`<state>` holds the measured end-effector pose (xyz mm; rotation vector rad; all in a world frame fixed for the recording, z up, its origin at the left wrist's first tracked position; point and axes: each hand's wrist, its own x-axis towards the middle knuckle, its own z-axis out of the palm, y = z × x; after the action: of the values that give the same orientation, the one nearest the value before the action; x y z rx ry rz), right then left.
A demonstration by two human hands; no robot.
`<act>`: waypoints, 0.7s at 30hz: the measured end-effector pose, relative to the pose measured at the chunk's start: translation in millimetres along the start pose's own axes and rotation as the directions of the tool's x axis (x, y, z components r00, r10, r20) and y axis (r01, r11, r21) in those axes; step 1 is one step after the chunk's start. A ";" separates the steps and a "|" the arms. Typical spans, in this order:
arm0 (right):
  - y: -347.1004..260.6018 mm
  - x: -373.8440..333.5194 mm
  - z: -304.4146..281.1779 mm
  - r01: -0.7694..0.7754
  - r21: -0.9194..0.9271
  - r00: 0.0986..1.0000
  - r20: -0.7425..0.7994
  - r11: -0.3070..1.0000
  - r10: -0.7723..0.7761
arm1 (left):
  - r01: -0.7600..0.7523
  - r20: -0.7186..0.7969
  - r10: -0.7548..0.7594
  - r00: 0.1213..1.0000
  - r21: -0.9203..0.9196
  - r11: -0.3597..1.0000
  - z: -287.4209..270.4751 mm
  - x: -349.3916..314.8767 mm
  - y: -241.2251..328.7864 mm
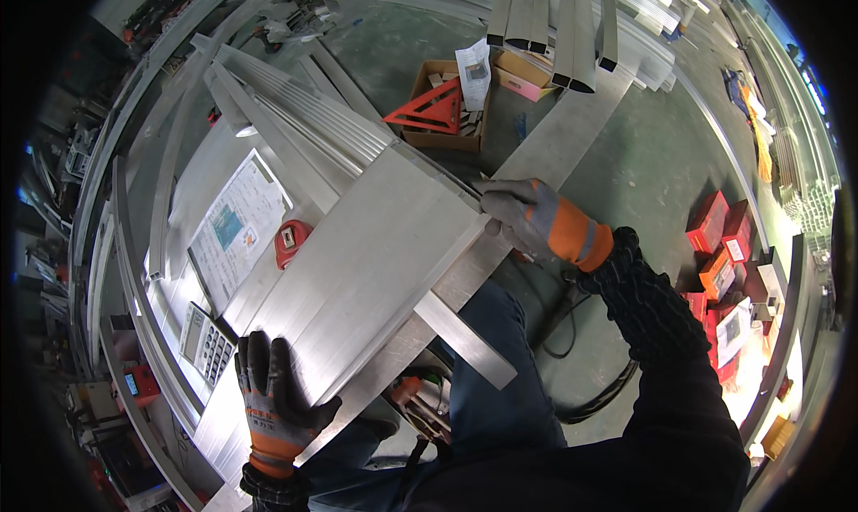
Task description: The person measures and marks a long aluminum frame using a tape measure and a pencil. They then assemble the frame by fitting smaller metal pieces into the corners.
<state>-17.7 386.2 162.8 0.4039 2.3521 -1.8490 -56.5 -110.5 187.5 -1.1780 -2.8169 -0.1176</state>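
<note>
My left hand (273,409), in a grey and orange work glove, lies with its fingers stretched out and thumb apart at the near left end of wide, flat silver metal profiles (357,253). At their far right corner, my right hand (536,217), gloved alike, is closed with its fingers bent against the end edge. What it pinches there is too small to make out. A red tape measure (290,242) rests left of the profiles, by a written sheet (237,226) on a clipboard. Near my left hand lies a calculator (207,342).
A short flat metal bar (465,340) juts out over my legs. Beyond the profiles, a cardboard box (420,90) holds a red triangular square (431,108). Rectangular tubes (576,29) overhang at the far side. Red boxes (708,222) stand on the floor at right.
</note>
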 end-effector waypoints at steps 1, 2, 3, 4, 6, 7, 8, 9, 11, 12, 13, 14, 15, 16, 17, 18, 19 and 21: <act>0.6 0.2 -0.4 0.004 -0.005 1.000 0.001 1.000 -0.004 | -0.010 -0.002 0.010 1.000 -0.008 1.000 -0.5 0.7 0.0; -4.4 0.2 1.1 -0.049 0.023 0.999 0.006 0.999 0.049 | -0.013 0.000 0.013 1.000 -0.011 1.000 -0.6 0.2 -0.2; -8.2 0.5 2.0 -0.084 0.041 0.996 0.011 0.996 0.084 | -0.015 0.002 0.015 1.000 -0.014 1.000 -0.7 -0.6 -0.5; -11.9 0.6 3.1 -0.119 0.059 0.993 0.016 0.991 0.119 | -0.017 0.005 0.018 1.000 -0.017 1.000 -0.8 -1.4 -0.8; -13.0 1.3 2.4 -0.074 0.011 0.997 0.024 0.997 0.074 | -0.023 0.003 0.023 1.000 -0.006 1.000 -0.1 -1.7 -1.4; -10.9 2.1 2.3 -0.010 -0.044 0.999 0.031 0.999 0.011 | -0.025 0.002 0.025 1.000 -0.001 1.000 -0.1 -2.3 -1.7; 0.1 2.4 -0.9 0.135 -0.159 0.990 0.053 0.978 -0.128 | -0.028 0.004 0.028 1.000 0.001 1.000 0.0 -1.0 -1.3; 7.2 4.0 -2.3 0.214 -0.219 0.977 0.069 0.952 -0.204 | -0.030 0.006 0.030 1.000 0.003 1.000 -0.6 0.4 -0.8; 18.6 8.0 -2.8 0.309 -0.283 0.951 0.082 0.908 -0.298 | -0.034 0.002 0.034 0.999 0.000 0.999 -1.3 2.5 -0.2; 21.3 8.9 -1.9 0.299 -0.237 0.954 0.068 0.924 -0.291 | -0.036 -0.004 0.036 0.999 -0.005 0.999 -1.6 3.1 0.4; 23.6 9.4 -1.3 0.289 -0.191 0.957 0.053 0.938 -0.284 | -0.038 -0.011 0.038 0.999 -0.011 0.999 -1.8 3.5 1.0; 24.4 8.5 1.4 0.251 -0.088 0.968 0.033 0.964 -0.249 | -0.035 -0.014 0.034 0.999 -0.015 0.999 -1.9 2.9 1.1; 23.4 8.5 2.0 0.187 -0.014 0.982 0.023 0.982 -0.187 | -0.031 -0.018 0.031 0.999 -0.019 0.999 -1.5 2.2 1.1; 21.5 8.3 3.1 0.123 0.062 0.992 0.014 0.990 -0.124 | -0.028 -0.022 0.027 0.999 -0.023 0.999 -1.4 1.3 1.2; 12.8 7.3 2.9 0.032 0.109 0.999 0.015 0.994 -0.034 | -0.029 -0.020 0.028 0.999 -0.023 0.999 -1.4 1.2 1.6; 3.0 5.8 3.7 -0.058 0.154 0.998 0.025 0.986 0.055 | -0.026 -0.017 0.026 1.000 -0.021 0.999 -2.5 1.1 2.0; -8.0 3.1 4.7 -0.103 0.119 0.994 -0.008 0.987 0.105 | -0.024 -0.014 0.023 1.000 -0.020 1.000 -3.6 0.8 2.4; -14.5 0.4 3.1 -0.058 0.024 0.994 -0.094 0.998 0.060 | -0.015 -0.007 0.015 1.000 -0.007 1.000 -5.2 -0.1 2.6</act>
<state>-22.4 380.1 175.4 0.5694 2.3541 -1.8687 -54.3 -109.3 192.7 -1.1981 -2.8031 -0.1300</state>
